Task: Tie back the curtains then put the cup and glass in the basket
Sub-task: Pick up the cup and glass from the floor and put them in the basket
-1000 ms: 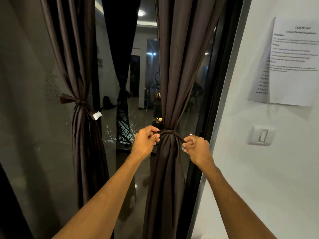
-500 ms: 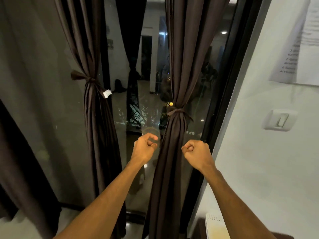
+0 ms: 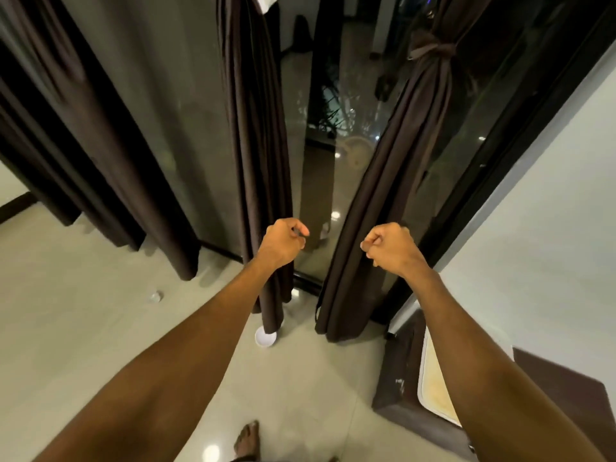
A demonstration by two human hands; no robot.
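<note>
1. Both hands are off the tie [image 3: 433,50] now; 1 s ago they pinched it. The knot holds on the R curtain [image 3: 383,195].
2. Grip: left hand [image 3: 283,243] & right hand [image 3: 390,246] are curled fists, holding nothing.
3. View drops to the floor [image 3: 83,328]: cup [image 3: 265,339] at the foot of the L curtain [image 3: 256,128], glass (prob.) [image 3: 155,296] further L.
4. Curtain step looks done; the cup is next. I can't make out the basket.

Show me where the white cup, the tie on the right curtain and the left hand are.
white cup [image 3: 265,339]: head view, on its visible white top.
curtain tie [image 3: 433,50]: head view, on the knot.
left hand [image 3: 282,243]: head view, on the back of the hand.
</note>
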